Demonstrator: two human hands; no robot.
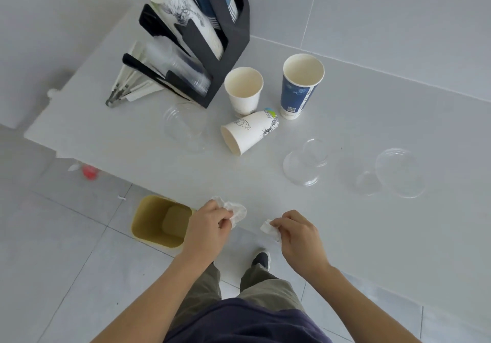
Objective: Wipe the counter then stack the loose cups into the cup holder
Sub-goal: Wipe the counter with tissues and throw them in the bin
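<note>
At the counter's (398, 236) near edge my left hand (210, 225) grips a crumpled white tissue (235, 209), and my right hand (297, 233) pinches a smaller torn tissue piece (269, 228). Loose on the counter are an upright white paper cup (243, 90), an upright blue paper cup (300, 87), a white printed cup on its side (249, 132) and three clear plastic cups (183, 124) (305, 161) (398, 172). The black cup holder (225, 44) stands at the back left with stacked cups in its slots.
A yellow waste bin (159, 223) sits on the tiled floor just left of my left hand, below the counter edge. Wrapped straws and tongs (127, 84) lie left of the holder. A red object (90, 171) lies on the floor.
</note>
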